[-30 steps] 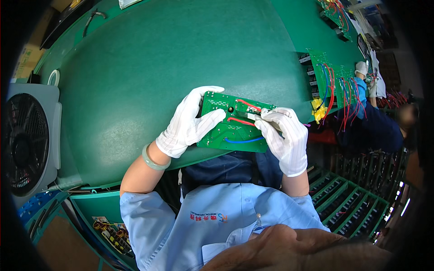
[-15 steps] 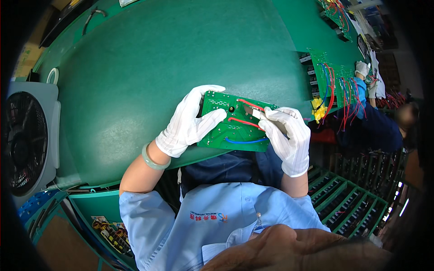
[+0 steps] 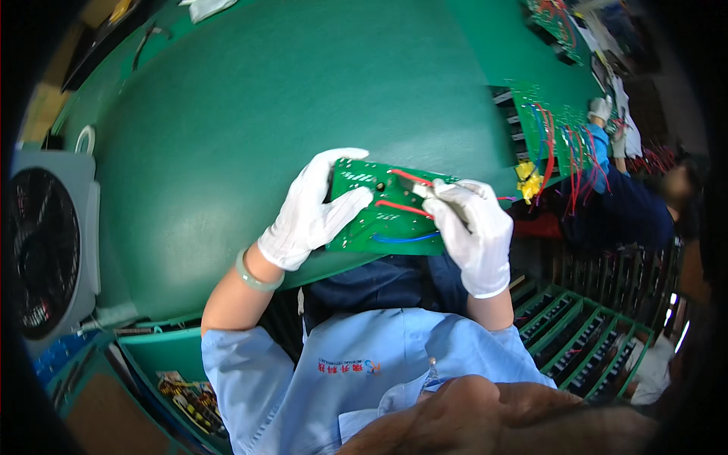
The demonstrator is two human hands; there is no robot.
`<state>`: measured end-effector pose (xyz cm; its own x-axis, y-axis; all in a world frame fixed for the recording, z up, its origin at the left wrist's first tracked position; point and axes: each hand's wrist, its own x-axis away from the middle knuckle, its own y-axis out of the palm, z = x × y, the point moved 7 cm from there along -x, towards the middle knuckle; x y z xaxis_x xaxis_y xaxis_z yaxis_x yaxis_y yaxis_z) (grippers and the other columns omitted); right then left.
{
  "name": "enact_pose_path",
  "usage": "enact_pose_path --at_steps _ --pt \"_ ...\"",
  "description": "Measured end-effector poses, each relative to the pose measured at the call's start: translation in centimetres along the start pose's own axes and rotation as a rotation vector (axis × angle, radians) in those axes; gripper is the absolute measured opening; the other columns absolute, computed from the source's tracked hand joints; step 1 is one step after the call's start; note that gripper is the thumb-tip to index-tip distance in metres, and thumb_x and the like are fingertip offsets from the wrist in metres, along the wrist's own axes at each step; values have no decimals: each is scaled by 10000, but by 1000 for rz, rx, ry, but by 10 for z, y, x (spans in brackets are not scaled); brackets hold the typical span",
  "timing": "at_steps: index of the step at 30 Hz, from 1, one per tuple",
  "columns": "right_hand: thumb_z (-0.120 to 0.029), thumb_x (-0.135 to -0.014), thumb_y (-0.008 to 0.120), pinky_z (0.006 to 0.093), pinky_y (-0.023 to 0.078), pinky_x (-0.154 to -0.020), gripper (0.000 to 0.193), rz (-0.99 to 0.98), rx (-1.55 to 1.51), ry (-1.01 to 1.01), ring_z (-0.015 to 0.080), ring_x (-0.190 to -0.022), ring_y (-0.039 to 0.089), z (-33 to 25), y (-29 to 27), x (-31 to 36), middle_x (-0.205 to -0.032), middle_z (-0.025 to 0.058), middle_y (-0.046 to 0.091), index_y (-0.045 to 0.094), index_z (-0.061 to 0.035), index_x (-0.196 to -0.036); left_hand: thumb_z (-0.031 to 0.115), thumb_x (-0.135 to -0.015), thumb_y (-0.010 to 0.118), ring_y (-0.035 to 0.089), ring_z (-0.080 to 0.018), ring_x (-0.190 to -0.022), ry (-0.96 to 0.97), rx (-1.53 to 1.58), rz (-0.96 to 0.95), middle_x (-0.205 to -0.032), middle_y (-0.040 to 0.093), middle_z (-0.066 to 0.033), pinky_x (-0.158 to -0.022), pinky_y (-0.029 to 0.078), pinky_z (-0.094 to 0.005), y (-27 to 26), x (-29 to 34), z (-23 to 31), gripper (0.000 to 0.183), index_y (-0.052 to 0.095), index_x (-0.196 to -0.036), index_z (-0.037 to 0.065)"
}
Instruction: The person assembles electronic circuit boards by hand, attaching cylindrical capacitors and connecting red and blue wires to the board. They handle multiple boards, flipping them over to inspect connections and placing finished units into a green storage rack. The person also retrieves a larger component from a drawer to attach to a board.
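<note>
A green circuit board [image 3: 356, 227] is tilted in front of me over the table's near edge. Two red wires and a blue wire [image 3: 406, 240] run across its face. My left hand [image 3: 315, 208], in a white glove, grips the board's left side with the thumb laid on top. In my gloved right hand [image 3: 474, 227] is a thin, blade-like tool [image 3: 419, 189] with a pale section by the fingertips. Its dark tip is over the board near the upper red wire [image 3: 409, 177]; whether it touches I cannot tell. My right fingers hide the board's right edge.
Green matting [image 3: 250, 98] covers the table. A grey fan [image 3: 45, 243] stands at the left. Wired circuit boards [image 3: 538, 125] lie at the right, near a yellow part [image 3: 529, 180] and a co-worker's gloved hand [image 3: 600, 108]. Green racks [image 3: 584, 341] are at lower right.
The board and both my hands appear slightly farther left. The tool stays in my right hand over the upper red wire. At the right, the co-worker's hand has shifted a little.
</note>
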<state>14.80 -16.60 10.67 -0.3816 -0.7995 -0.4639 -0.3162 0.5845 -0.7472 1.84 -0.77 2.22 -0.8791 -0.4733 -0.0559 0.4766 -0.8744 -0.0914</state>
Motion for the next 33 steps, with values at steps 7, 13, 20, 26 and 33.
enact_pose_path --at_steps 7,13,20,26,33 --pt "-299 -873 712 319 506 -493 154 -54 83 -35 194 -672 649 5 -25 -3 -845 24 623 734 -185 -974 99 -906 678 530 -201 -1204 -6 -7 45 -1296 562 -114 -1081 403 -359 14 -9 15 463 515 -1327 -4" --pt "-347 -923 607 360 478 -491 218 80 87 -21 219 -600 586 20 -2 11 -805 57 519 635 -152 -830 245 -932 690 516 -239 -1200 72 30 83 -1326 516 -147 -1066 401 -378 1 -8 -30 581 445 -1373 -43" --pt "-351 -940 601 320 461 -474 220 146 202 5 159 -616 583 15 -2 29 -819 21 513 621 -132 -925 215 -934 669 570 -314 -1172 1356 -958 -340 -1316 568 -240 -1030 442 -413 -4 -13 -27 568 461 -1372 -81" --pt "-361 -920 602 349 448 -480 240 172 156 30 191 -638 574 14 6 25 -794 46 502 592 -136 -837 206 -935 661 574 -324 -1181 1028 -774 -327 -1333 563 -244 -1040 441 -422 -15 -15 -36 577 446 -1379 -95" --pt "-344 -929 600 345 442 -486 236 242 99 57 189 -635 555 19 4 29 -796 60 485 576 -137 -818 213 -934 680 537 -230 -1169 57 18 49 -1312 532 -158 -1041 424 -371 8 -7 -23 580 429 -1392 -38"
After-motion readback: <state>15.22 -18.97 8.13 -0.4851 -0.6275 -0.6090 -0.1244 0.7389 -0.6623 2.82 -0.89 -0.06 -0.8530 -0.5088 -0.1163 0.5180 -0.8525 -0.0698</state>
